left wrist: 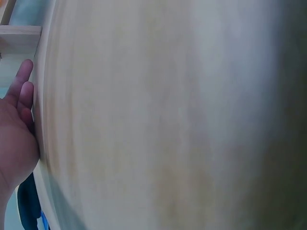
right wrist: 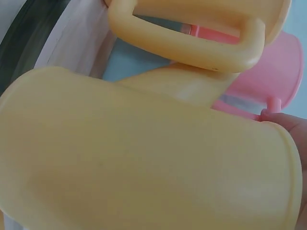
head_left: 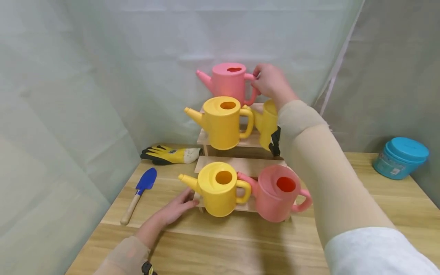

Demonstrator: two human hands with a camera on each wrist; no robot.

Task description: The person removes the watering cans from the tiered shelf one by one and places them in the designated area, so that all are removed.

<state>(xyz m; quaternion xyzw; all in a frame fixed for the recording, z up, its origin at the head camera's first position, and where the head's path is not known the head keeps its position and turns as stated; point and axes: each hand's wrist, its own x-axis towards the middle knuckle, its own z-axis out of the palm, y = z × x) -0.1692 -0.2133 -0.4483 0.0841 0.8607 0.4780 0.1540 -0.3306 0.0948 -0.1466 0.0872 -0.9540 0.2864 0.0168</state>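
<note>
At the top of a tiered wooden stand (head_left: 240, 166), my right hand (head_left: 273, 83) pinches the handle of a pink watering can (head_left: 227, 84), whose spout points left. A yellow watering can (head_left: 221, 128) stands on the middle tier; another yellow watering can (head_left: 267, 124) beside it is partly hidden by my right arm and fills much of the right wrist view. The bottom tier bears a yellow watering can (head_left: 214, 196) and a tilted-looking pink watering can (head_left: 273, 196). My left hand (head_left: 177, 209) rests by the stand's lower left end, fingers extended in the left wrist view.
Left of the stand lie yellow-and-black work gloves (head_left: 170, 154) and a blue hand trowel (head_left: 146, 181) with a wooden handle. A blue lidded tub (head_left: 400, 158) stands far right on the wooden table (head_left: 220, 248). Pale curtains (head_left: 154, 49) hang behind and at the left.
</note>
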